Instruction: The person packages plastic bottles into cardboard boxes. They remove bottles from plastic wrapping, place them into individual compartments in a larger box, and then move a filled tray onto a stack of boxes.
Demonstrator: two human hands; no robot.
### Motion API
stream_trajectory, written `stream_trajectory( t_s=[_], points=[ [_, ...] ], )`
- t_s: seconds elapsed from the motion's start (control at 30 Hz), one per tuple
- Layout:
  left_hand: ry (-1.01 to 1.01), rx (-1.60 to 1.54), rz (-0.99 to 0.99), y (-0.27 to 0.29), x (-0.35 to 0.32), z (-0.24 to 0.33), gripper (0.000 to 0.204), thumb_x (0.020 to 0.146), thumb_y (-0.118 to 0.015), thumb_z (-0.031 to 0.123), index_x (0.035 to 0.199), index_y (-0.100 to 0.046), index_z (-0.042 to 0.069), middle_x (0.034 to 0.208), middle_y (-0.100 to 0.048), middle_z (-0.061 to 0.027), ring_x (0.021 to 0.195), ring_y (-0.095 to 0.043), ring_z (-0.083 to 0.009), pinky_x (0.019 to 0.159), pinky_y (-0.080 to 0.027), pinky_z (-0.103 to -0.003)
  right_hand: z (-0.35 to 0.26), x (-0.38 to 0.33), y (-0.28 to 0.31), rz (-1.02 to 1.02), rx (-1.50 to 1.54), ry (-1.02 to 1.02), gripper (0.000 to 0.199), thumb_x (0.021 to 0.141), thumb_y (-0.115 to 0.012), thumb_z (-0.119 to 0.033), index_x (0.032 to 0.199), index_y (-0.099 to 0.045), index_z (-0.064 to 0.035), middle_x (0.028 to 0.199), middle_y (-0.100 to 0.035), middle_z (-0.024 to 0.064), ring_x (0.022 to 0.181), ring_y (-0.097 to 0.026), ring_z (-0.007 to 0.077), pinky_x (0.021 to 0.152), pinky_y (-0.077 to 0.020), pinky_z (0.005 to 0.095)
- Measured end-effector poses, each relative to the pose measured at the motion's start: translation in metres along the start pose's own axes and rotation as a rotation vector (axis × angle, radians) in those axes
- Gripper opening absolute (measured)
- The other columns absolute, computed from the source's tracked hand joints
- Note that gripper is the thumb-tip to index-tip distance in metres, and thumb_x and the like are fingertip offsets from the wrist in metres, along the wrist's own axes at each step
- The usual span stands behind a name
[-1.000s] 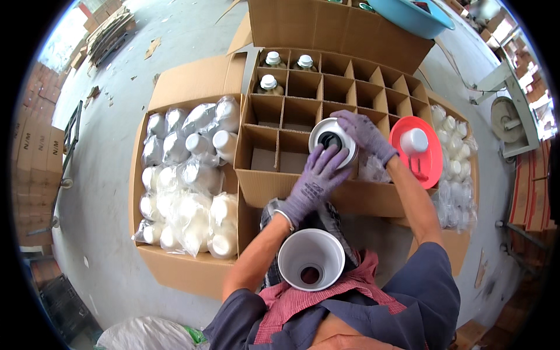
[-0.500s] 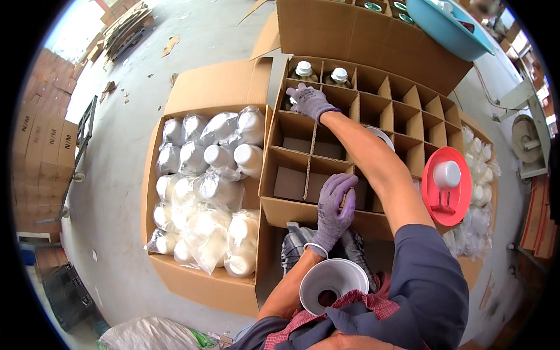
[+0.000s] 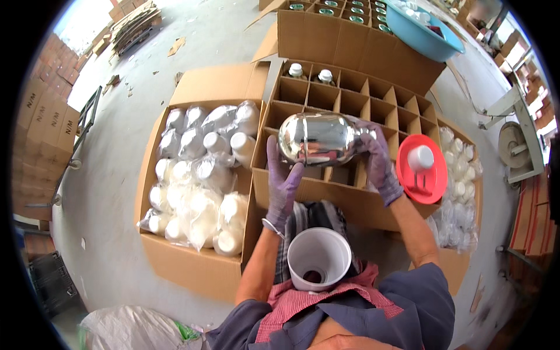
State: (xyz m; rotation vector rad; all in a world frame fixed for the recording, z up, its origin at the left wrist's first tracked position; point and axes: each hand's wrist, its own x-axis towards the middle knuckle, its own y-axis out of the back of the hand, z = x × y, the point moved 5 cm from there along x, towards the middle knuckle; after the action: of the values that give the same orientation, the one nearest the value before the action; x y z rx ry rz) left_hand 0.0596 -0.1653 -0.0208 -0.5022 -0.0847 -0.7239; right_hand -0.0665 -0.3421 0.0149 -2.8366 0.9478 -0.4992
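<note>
Currently, my right hand is closed on the neck of the silver bottle, which lies sideways above the divided carton. My left hand is spread at its round end; whether it carries weight, I cannot tell. I judge the shiny surface could slide in the gloves, and if the left hand gives no support, the bottle may tip onto the dividers.

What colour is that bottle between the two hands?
The bottle is shiny, mirror-like silver, clearest in the head view.
</note>
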Motion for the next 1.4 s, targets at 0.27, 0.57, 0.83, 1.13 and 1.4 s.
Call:
stream_trajectory(
  t_s=[0.27, 0.57, 0.83, 1.13, 1.4],
  points=[
    [0.137, 0.270, -0.192, -0.005, -0.032, 0.105, 0.083, 0.068, -0.052, 0.002, 0.147, -0.026, 0.005, 0.141, -0.040, -0.0135, 0.121, -0.047, -0.0231, 0.104, -0.039, -0.032, -0.021, -0.119, -0.039, -0.007, -0.188, 0.153, 0.051, 0.087, -0.069, -0.014, 0.127, -0.039, -0.0024, 0.121, -0.046, 0.0081, 0.111, -0.049, 0.0155, 0.098, -0.0421, 0.0309],
    [0.292, 0.572, -0.420, 0.011, -0.077, 0.104, 0.089, 0.060, -0.073, 0.020, 0.140, -0.040, 0.000, 0.134, -0.050, -0.0121, 0.127, -0.046, -0.0226, 0.110, -0.033, -0.033, -0.020, -0.191, -0.026, -0.211, -0.374, 0.044, 0.036, 0.089, -0.062, -0.026, 0.115, -0.054, -0.0018, 0.120, -0.049, 0.0159, 0.114, -0.050, 0.0274, 0.101, -0.0391, 0.0373],
    [0.539, 0.175, 0.089, 0.157, -0.278, 0.010, 0.052, 0.094, -0.055, 0.029, 0.136, -0.044, 0.001, 0.134, -0.051, -0.0141, 0.121, -0.050, -0.0224, 0.101, -0.043, -0.037, 0.017, -0.330, -0.044, -0.398, -0.762, 0.054, 0.074, 0.092, -0.041, -0.063, 0.136, -0.046, -0.0027, 0.139, -0.042, 0.0213, 0.131, -0.039, 0.0377, 0.112, -0.0258, 0.0480],
    [0.393, 0.951, -0.660, 0.146, -0.268, 0.001, 0.040, 0.092, -0.059, 0.012, 0.131, -0.052, 0.002, 0.128, -0.058, -0.0153, 0.118, -0.056, -0.0254, 0.097, -0.047, -0.039, -0.061, -0.206, -0.112, -0.540, -0.211, 0.309, 0.092, 0.073, -0.078, -0.053, 0.139, -0.039, -0.0002, 0.133, -0.047, 0.0172, 0.129, -0.042, 0.0296, 0.109, -0.0313, 0.0391],
    [0.497, 0.677, -0.576, 0.116, -0.257, -0.028, 0.039, 0.091, -0.060, 0.015, 0.126, -0.055, 0.001, 0.121, -0.060, -0.0161, 0.111, -0.059, -0.0251, 0.093, -0.049, -0.038, -0.096, -0.176, -0.110, -0.358, -0.462, 0.356, 0.081, 0.070, -0.081, -0.040, 0.133, -0.047, -0.0037, 0.118, -0.058, 0.0111, 0.108, -0.054, 0.0265, 0.096, -0.0352, 0.0374]
  ],
)
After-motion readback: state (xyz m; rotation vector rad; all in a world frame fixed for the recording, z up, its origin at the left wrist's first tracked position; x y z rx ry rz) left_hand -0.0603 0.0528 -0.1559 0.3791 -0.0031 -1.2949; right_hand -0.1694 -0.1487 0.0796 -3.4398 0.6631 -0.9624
